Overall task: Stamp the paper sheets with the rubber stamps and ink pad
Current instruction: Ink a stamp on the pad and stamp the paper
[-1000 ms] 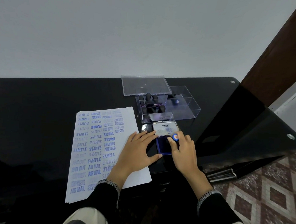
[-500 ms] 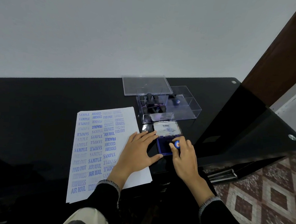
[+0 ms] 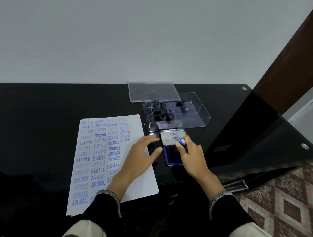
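The person's right hand pinches a blue-capped rubber stamp down on the open blue ink pad, loading ink. The left hand rests flat, fingers straight, on the paper sheet. Blue imprints already fill most of that sheet; its right margin looks unstamped.

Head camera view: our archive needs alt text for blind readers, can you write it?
A person's right hand holds a rubber stamp over an open blue ink pad on a black table, while the left hand rests flat on a paper sheet filled with blue stamped words. Behind sits a clear box of stamps.
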`<state>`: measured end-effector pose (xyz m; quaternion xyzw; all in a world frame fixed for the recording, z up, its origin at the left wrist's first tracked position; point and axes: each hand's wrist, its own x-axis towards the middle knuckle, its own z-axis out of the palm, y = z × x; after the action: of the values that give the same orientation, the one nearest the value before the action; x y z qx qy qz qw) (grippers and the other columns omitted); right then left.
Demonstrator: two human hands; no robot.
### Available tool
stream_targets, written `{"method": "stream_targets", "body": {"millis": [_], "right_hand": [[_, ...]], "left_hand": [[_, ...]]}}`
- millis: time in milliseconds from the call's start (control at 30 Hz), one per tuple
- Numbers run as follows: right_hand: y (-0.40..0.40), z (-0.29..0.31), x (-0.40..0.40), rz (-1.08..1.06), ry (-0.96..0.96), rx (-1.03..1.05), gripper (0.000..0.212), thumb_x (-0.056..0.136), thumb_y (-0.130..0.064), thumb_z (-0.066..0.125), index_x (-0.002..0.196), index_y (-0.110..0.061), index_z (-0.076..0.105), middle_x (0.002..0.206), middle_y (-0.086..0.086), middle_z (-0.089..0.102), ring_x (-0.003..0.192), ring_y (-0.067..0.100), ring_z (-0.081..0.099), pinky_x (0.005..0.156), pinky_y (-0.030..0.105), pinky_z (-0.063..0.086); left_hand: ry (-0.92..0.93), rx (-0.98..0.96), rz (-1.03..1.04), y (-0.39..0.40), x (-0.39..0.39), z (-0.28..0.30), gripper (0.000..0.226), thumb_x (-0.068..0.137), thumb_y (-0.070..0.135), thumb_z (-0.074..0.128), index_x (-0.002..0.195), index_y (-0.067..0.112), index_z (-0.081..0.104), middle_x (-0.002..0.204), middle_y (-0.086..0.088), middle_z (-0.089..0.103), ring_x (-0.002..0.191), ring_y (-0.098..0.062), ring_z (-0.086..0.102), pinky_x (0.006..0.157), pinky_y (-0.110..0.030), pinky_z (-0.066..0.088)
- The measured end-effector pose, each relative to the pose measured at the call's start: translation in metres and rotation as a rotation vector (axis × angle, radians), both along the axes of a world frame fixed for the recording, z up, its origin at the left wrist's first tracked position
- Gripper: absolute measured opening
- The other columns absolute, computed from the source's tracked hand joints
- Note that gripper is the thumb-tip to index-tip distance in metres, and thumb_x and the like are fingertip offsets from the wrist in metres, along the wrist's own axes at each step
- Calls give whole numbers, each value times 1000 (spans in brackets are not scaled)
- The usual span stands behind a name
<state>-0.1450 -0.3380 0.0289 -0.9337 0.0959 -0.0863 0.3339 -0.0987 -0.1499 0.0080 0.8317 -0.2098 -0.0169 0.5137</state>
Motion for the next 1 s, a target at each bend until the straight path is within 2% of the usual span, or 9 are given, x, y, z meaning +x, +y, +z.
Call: {"method": "stream_targets", "body": {"millis": [133, 267, 367, 400, 467, 600, 767, 900, 1000], "right_hand": [[6, -3, -7, -66, -8, -18, 16, 98, -33, 46, 93, -17, 46, 90, 3, 59, 81, 29, 46, 74, 36, 33], [11, -5, -15, -85, -56, -27, 15, 98, -30, 48, 95, -16, 47, 87, 2, 52, 77, 24, 41, 71, 31, 29], [12, -8, -20, -97, -72, -39, 15, 98, -31, 49, 94, -17, 46, 87, 3, 54, 77, 24, 43, 69, 31, 30], [13, -8, -22, -100, -73, -41, 15, 97, -32, 49, 95, -17, 47, 87, 4, 54, 78, 24, 43, 68, 31, 30], [13, -8, -23, -99, -74, -37, 15, 97, -32, 49, 97, -17, 49, 89, 4, 56, 80, 24, 44, 68, 31, 31], [10, -9, -15, -88, -66, -16, 14, 98, -31, 47, 94, -18, 47, 92, 2, 61, 78, 26, 45, 71, 33, 31], [8, 6, -6, -26, -8, 49, 15, 99, -24, 46, 97, -10, 51, 83, -3, 62, 72, 12, 43, 81, 33, 31], [1, 6, 4, -13, 39, 22, 14, 98, -29, 45, 92, -17, 48, 82, -6, 67, 82, 21, 56, 82, 31, 25], [2, 5, 4, -20, 38, 36, 15, 99, -31, 45, 92, -19, 48, 81, -5, 67, 82, 21, 55, 82, 30, 23]], "left_hand": [[-14, 15, 338, 27, 10, 8, 19, 95, 17, 56, 110, 22, 66, 112, 9, 66, 102, -7, 60, 89, -21, 45], [-97, 235, 543, 72, 23, 1, 22, 96, 18, 50, 112, 24, 63, 118, 6, 63, 110, -17, 56, 93, -37, 47], [-150, 499, 529, 101, 29, -5, 36, 96, 35, 49, 128, 20, 58, 142, -2, 50, 141, -25, 29, 116, -45, 16], [-126, 594, 503, 108, 29, -5, 46, 96, 45, 46, 135, 22, 52, 150, -2, 40, 146, -24, 17, 118, -45, 4], [-68, 717, 444, 115, 29, -8, 62, 93, 61, 37, 146, 28, 36, 159, 1, 21, 149, -24, 2, 117, -47, -6], [-32, 792, 386, 115, 28, -11, 74, 90, 69, 26, 153, 30, 17, 162, 2, 7, 149, -24, -3, 118, -51, -4], [-42, 821, 391, 115, 28, -13, 75, 90, 69, 24, 153, 29, 15, 162, 0, 6, 149, -26, -2, 117, -52, -2], [-45, 830, 389, 114, 27, -13, 75, 90, 69, 23, 153, 28, 14, 162, 0, 5, 149, -27, -2, 117, -53, -2], [-49, 816, 399, 113, 26, -14, 76, 90, 69, 23, 153, 28, 15, 162, -1, 5, 149, -27, -2, 117, -52, -2]]}}
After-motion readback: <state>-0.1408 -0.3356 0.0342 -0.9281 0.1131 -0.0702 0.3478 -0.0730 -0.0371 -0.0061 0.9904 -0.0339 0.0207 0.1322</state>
